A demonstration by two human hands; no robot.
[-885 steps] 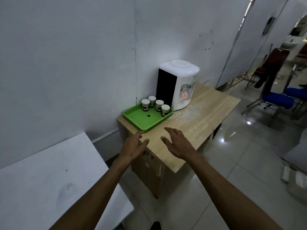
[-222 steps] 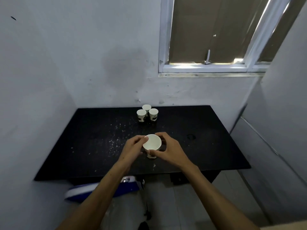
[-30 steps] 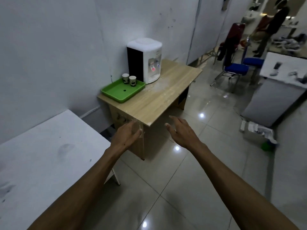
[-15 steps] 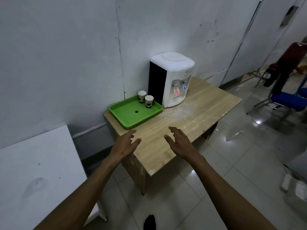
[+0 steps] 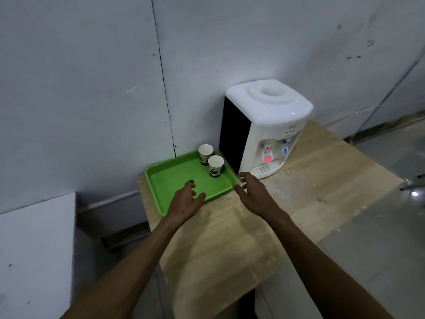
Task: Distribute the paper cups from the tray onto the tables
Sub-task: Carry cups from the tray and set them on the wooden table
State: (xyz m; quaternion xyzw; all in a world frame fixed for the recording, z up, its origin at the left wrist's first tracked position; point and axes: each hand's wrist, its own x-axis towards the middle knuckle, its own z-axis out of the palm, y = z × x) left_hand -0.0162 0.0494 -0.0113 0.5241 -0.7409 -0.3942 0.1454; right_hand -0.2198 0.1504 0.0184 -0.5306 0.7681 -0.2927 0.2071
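I see two white paper cups (image 5: pixel 211 160) standing upright at the far right corner of the green plastic tray (image 5: pixel 170 180), on the wooden surface (image 5: pixel 310 192) beside a white water dispenser (image 5: pixel 271 125). My left hand (image 5: pixel 186 202) hovers over the tray's near edge, my right hand (image 5: pixel 253 194) over its right corner, both spread, holding nothing.

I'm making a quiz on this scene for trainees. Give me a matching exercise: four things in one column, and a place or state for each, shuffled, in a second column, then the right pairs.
Things:
1. paper cups
2. left hand
3. right hand
4. water dispenser

Places or states:
A. stands on the wooden table, right of the tray
B. open, over the green tray's near part
C. upright at the tray's far right corner
D. open, by the tray's right corner

Pairs: 1-C, 2-B, 3-D, 4-A
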